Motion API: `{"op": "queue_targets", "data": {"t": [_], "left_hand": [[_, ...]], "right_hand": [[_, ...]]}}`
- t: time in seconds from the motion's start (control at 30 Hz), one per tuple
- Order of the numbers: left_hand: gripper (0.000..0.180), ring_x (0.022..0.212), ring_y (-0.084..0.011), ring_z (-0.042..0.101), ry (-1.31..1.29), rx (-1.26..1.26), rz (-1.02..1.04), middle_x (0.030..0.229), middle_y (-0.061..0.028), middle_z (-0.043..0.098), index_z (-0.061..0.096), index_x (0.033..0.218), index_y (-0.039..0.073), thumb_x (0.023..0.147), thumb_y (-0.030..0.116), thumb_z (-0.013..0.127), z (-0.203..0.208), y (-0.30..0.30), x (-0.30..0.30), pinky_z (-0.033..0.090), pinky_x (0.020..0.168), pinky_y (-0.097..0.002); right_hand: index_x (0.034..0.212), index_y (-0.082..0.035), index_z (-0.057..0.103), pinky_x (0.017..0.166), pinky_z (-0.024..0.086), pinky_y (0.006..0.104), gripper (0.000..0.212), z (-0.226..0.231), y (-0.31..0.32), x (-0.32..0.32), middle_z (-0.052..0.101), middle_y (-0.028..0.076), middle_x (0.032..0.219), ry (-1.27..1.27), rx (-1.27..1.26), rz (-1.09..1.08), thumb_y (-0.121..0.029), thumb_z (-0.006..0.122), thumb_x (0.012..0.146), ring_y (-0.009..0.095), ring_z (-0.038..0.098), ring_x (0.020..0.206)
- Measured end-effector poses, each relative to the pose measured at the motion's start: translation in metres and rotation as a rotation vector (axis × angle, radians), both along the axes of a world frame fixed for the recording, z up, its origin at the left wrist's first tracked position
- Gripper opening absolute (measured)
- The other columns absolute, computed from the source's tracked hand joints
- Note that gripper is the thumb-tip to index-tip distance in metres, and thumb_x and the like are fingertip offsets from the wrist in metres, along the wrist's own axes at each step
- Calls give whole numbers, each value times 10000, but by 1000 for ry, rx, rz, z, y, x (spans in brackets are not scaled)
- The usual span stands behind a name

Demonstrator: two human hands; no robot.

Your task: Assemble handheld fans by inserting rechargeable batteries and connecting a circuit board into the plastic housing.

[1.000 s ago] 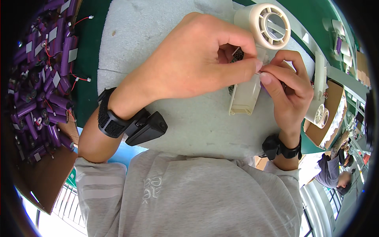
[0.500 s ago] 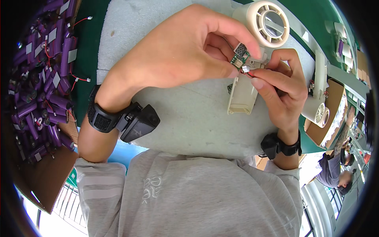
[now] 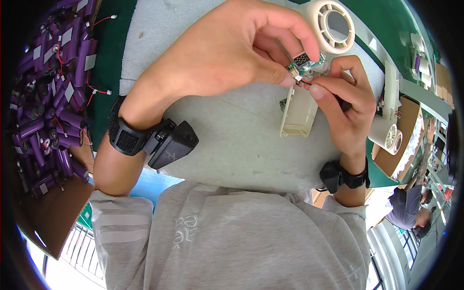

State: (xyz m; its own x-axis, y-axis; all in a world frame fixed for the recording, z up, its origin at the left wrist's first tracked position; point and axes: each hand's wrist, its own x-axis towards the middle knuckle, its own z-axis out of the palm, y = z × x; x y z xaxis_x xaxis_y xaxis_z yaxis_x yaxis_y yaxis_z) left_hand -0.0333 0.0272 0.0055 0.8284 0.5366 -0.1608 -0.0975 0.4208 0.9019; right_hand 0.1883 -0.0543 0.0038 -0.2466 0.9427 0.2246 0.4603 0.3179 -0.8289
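Between the thumb and fingers of my left hand (image 3: 227,55) is a small green circuit board (image 3: 315,65) with a dark display block. My right hand (image 3: 352,104) pinches thin red and black wires (image 3: 305,82) just behind their white plug (image 3: 298,78). The plug is at the pale socket on the board's edge; I cannot tell how far in it sits. Under the hands lies a cream handle shell (image 3: 298,116), its hollow side up. Beyond it is the cream round fan head (image 3: 333,27) with a spoked ring, partly behind my left fingers.
A grey padded mat (image 3: 217,140) covers the work surface. At left, a cardboard box (image 3: 58,217) holds many purple battery cells (image 3: 72,121) with wires. On the right are another cream fan (image 3: 385,133) and an open carton (image 3: 401,150). A person (image 3: 406,208) sits farther right.
The board has tilted, so its display shows more fully. The plug has come up against the socket, my right hand staying close. The fan head and shell have shifted slightly.
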Motion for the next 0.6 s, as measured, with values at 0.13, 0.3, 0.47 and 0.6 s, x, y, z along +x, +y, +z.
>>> {"op": "queue_targets", "data": {"t": [0.13,0.3,0.47,0.6], "left_hand": [[340,936,-112,622,-174,733,13,1026,-55,630,581,1113,0,805,-126,652,-16,15,6,515,828,-250],[325,929,-109,622,-265,1086,53,1003,-48,627,583,1096,-3,803,-124,654,-26,15,8,519,830,-251],[332,930,-115,626,-270,1138,111,1026,-63,635,606,1111,-5,804,-122,654,-28,13,11,526,826,-253],[372,939,-126,631,-260,1149,187,1062,-83,643,626,1153,0,803,-125,644,-21,8,11,536,810,-254]], "right_hand": [[892,19,709,516,343,225,99,1,-1,0,477,57,881,-5,2,-21,24,713,794,93,483,617],[887,22,709,504,341,225,97,2,-2,-2,496,62,873,-18,10,-46,23,718,791,91,487,594],[874,24,707,479,344,228,87,4,-2,-2,513,66,869,-74,68,-43,13,725,789,92,491,568],[858,26,704,465,347,228,81,2,-3,-5,519,68,869,-89,110,-52,4,733,786,93,498,558]]}}
